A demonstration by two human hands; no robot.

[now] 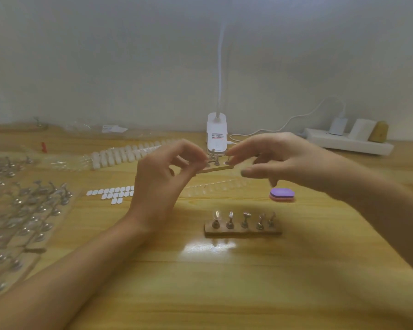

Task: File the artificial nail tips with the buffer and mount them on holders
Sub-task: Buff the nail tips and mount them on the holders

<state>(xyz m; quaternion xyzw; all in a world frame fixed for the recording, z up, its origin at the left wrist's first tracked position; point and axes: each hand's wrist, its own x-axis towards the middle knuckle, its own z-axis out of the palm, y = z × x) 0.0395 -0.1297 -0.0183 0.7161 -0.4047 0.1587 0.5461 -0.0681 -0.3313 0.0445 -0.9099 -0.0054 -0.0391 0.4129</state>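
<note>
My left hand [163, 179] holds a thin wooden strip [215, 168] up above the table, with small metal holders [217, 160] standing on it. My right hand [279, 160] pinches at one holder on the strip's right end [228, 160]; whether a nail tip sits between the fingertips I cannot tell. A second wooden base [242, 231] lies on the table below, carrying several metal holders, some with clear nail tips [216, 215] on them. The purple and pink buffer [281, 194] lies on the table under my right hand.
Rows of white nail tips [119, 154] and a sheet of white adhesive tabs [112, 192] lie at the left. Many spare metal holders [31, 210] crowd the left edge. A white lamp base [217, 134] stands at the back, a power strip [348, 141] at back right.
</note>
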